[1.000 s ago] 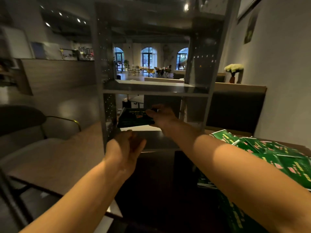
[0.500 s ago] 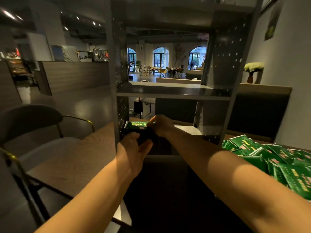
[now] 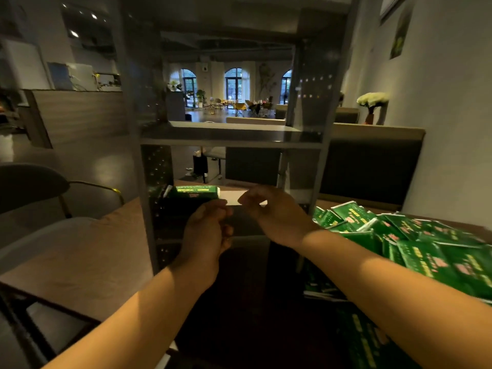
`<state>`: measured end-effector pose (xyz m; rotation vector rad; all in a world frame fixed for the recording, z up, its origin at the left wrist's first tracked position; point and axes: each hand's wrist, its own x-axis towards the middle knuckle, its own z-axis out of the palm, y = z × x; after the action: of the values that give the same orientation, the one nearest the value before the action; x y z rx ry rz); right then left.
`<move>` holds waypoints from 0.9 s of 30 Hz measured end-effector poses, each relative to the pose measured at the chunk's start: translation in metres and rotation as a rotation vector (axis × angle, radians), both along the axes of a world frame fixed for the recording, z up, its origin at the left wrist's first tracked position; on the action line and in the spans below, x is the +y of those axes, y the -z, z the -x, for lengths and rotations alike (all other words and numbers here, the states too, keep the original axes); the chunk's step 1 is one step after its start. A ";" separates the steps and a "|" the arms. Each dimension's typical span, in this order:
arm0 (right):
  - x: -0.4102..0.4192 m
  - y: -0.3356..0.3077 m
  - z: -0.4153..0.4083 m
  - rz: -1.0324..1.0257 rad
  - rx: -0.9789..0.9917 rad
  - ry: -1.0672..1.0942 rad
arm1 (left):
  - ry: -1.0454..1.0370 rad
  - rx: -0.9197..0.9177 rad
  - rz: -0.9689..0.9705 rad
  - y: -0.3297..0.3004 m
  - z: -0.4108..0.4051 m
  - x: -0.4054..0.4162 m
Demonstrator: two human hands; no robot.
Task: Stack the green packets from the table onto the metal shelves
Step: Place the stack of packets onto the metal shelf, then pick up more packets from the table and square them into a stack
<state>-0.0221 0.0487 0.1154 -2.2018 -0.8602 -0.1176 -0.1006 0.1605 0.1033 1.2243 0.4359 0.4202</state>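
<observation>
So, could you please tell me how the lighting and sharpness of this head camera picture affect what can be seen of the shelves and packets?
Head view: dim overall; the grey metal shelf unit is dark and softly blurred, its uprights bowed by the wide lens. The green packet stack on the shelf is lit only on its top edge. The heap of green packets on the table is brighter, and the arched windows behind are brightest.

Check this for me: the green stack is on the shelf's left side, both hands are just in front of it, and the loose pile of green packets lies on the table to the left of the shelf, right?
Not quite. In the head view the pile of green packets lies on the table to the right of the metal shelf, not the left. The rest holds: the green stack is on the shelf's left side, with the left hand and right hand just in front.
</observation>
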 end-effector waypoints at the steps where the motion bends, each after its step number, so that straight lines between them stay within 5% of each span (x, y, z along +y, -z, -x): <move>1: -0.015 0.003 0.004 -0.003 0.021 0.017 | 0.021 -0.010 -0.059 0.001 0.001 -0.011; 10: -0.170 0.026 0.051 -0.096 0.131 0.263 | 0.504 0.034 -0.423 0.042 0.001 -0.112; 13: -0.210 0.042 0.061 -0.039 0.133 0.385 | 0.623 -0.037 -0.738 0.072 0.000 -0.139; 21: -0.265 0.083 0.080 0.330 0.093 0.528 | 0.750 -0.040 -1.590 0.106 -0.001 -0.176; 27: -0.262 0.113 0.088 0.489 0.160 0.639 | 0.722 0.004 -1.739 0.117 -0.004 -0.182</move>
<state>-0.1102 -0.2132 0.0028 -2.8326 -0.0651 -0.0353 -0.0971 -0.0218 -0.0137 2.8917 -0.5943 0.0682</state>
